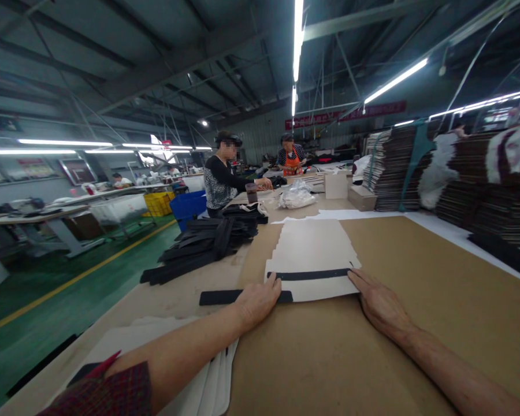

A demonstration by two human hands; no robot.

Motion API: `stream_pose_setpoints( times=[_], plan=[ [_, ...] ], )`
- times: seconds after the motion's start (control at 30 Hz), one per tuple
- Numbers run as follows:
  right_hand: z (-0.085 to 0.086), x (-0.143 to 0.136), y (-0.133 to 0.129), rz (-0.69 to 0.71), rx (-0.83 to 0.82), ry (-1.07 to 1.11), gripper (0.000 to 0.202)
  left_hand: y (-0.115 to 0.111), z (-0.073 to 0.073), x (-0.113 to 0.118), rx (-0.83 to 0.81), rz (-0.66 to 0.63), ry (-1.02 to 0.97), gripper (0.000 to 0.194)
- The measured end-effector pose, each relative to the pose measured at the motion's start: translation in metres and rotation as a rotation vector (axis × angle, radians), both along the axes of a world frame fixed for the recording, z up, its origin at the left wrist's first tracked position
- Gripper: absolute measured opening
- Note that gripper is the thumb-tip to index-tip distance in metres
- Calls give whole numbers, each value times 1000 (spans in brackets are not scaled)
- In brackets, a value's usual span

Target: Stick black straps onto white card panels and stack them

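A narrow black strip [316, 275] lies across the near part of a stack of white boards [314, 245]. My left hand [257, 301] is closed at the strip's left end, thumb and fingers pressed together there. At the opposite end, my right hand [381, 301] has its fingertips closed on the strip and the board's right edge. A second black strip [221, 297] lies partly beneath my left hand, its short right end showing past the fingers. The undersides of both hands are hidden.
A heap of black strips [203, 242] lies at the table's left, and more white boards [216, 375] sit under my left forearm. Beyond are a plastic bag [297, 195], a dark cup [252, 193] and two people. Tall stacks of boards [394, 167] stand at right.
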State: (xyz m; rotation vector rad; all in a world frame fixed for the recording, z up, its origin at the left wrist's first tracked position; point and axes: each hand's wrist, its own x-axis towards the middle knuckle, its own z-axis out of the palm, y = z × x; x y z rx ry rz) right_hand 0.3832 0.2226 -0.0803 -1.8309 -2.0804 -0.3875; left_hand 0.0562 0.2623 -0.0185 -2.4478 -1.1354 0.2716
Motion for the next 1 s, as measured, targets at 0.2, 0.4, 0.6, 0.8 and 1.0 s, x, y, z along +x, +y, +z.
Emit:
stream_pose_setpoints(
  times=[0.2,0.4,0.6,0.8,1.0],
  plan=[
    [2,-2,-2,-50,-38,5,55,3,3,1,-68,23,-27,54],
    [10,-4,-2,-25,-145,156,55,7,21,5,-157,10,-21,59],
    [62,-17,-27,72,-212,329,62,-18,87,16,-148,16,-98,22],
    [128,-76,-134,187,-206,550,44,-106,146,42,-462,-103,-811,48],
    [107,-142,-251,681,-497,1462,54,-223,109,66,-983,50,-1527,62]
  ],
)
